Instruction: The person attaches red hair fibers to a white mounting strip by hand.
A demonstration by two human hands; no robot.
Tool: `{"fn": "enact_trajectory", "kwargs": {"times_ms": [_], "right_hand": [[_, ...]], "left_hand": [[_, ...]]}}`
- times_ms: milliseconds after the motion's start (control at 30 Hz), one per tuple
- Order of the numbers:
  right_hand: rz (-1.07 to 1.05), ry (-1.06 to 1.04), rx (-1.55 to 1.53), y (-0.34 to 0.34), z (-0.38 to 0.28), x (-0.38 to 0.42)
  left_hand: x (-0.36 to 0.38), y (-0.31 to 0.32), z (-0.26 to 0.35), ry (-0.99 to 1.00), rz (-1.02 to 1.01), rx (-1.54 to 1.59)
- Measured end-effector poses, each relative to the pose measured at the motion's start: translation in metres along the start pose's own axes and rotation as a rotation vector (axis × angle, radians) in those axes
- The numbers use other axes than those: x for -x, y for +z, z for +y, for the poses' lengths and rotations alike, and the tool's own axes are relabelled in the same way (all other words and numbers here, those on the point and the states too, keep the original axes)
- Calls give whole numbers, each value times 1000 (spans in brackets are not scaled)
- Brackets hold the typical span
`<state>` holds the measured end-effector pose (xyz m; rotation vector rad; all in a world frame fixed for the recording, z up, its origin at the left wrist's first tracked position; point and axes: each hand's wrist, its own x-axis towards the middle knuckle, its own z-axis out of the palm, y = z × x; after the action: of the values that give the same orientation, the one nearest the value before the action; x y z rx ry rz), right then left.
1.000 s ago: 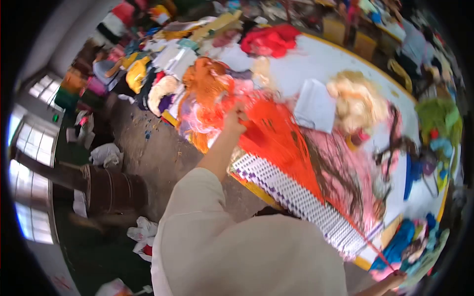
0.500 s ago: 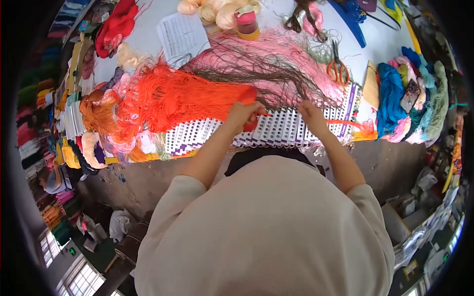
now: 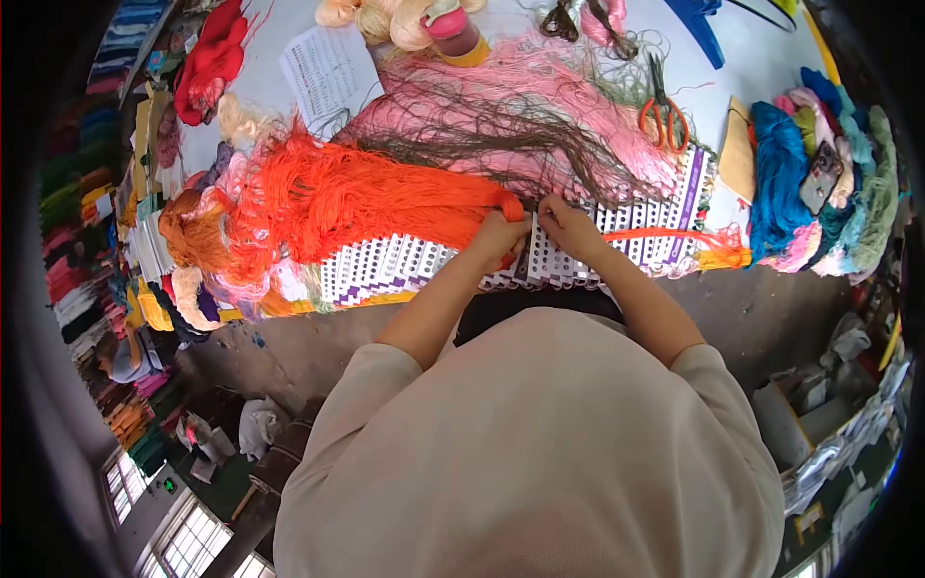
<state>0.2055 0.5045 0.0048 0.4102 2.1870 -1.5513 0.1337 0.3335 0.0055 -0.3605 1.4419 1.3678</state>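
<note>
My left hand (image 3: 504,237) is closed around the end of a large bundle of orange-red thread (image 3: 376,197), which spreads loosely to the left. Right beside it, my right hand (image 3: 570,229) is pinched at the fingertips; anything between them is too small to make out. Under both hands lies a row of overlapping white cards with punched holes (image 3: 405,260), some with purple ends. A thin length of orange-red thread (image 3: 665,233) crosses the cards to the right of my right wrist. Behind my hands, dark brown strands (image 3: 501,144) lie over pink thread (image 3: 511,91).
Orange-handled scissors (image 3: 663,120) lie at the back right. Beyond them are a brown card (image 3: 737,154) and blue skeins (image 3: 779,173). A printed sheet (image 3: 332,77), a pink-and-yellow container (image 3: 457,37) and a red skein (image 3: 210,63) lie farther back.
My right hand has moved left and now nearly meets my left hand. My left hand still grips the orange-red bundle, slightly farther right. The camera view has shifted a little.
</note>
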Motion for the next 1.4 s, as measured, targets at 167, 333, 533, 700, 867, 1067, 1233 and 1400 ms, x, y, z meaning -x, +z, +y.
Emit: {"fn": "enact_trajectory", "kwargs": {"times_ms": [167, 333, 533, 700, 867, 1067, 1233, 1400], "right_hand": [[-60, 43, -73, -4, -1, -3], [-29, -2, -118, -2, 2, 1], [-67, 45, -80, -1, 0, 0], [-66, 34, -54, -1, 1, -1], [13, -18, -49, 5, 9, -4], [-84, 132, -188, -3, -2, -6], [-145, -109, 199, -8, -6, -5], [71, -149, 537, 14, -18, -2]], "left_hand": [[-1, 6, 8, 30, -27, -120], [-26, -36, -18, 194, 130, -469], [4, -51, 6, 165, 119, -94], [6, -33, 12, 162, 155, -33], [8, -32, 9, 73, -77, 87], [12, -4, 11, -104, -46, -318], [10, -4, 14, 319, -12, -948], [42, -58, 52, 1, -115, -128]]}}
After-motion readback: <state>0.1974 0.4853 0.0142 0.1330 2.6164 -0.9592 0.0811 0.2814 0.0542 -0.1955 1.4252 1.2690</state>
